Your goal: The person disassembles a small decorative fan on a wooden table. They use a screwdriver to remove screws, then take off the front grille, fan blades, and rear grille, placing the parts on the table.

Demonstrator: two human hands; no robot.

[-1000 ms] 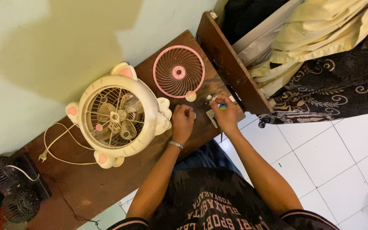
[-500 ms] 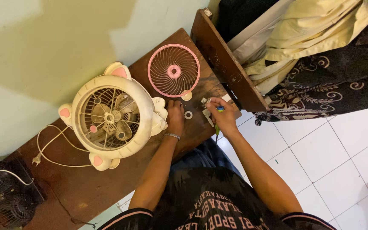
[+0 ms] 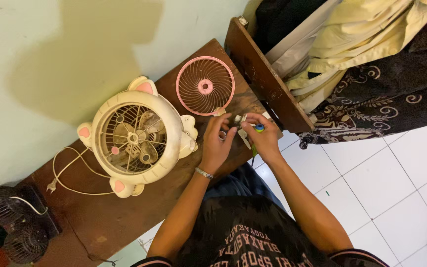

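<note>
Left hand (image 3: 217,142): we see it resting on the table (image 3: 124,207), fingers spread loosely and reaching toward the small parts (image 3: 240,121); a bracelet sits on the wrist.
Right hand (image 3: 263,138): we see it curled around a screwdriver (image 3: 257,129) with a green and blue handle, thumb and forefinger pinching one of the small parts, which looks like a white bit of plastic, though it is too small for us to be sure.
Small parts: near the table's right edge, between our two hands, just below the pink grille (image 3: 205,86).
Pink grille: lying flat on the table, apart from the fan (image 3: 137,137).
Fan: cream, with pink ears, face up left of the left hand, blades showing through its guard.
Cord (image 3: 70,170): white, looping left of the fan.
Black fans (image 3: 18,225): at the table's lower left corner.
Cloths (image 3: 362,54): heaped at upper right.
</note>
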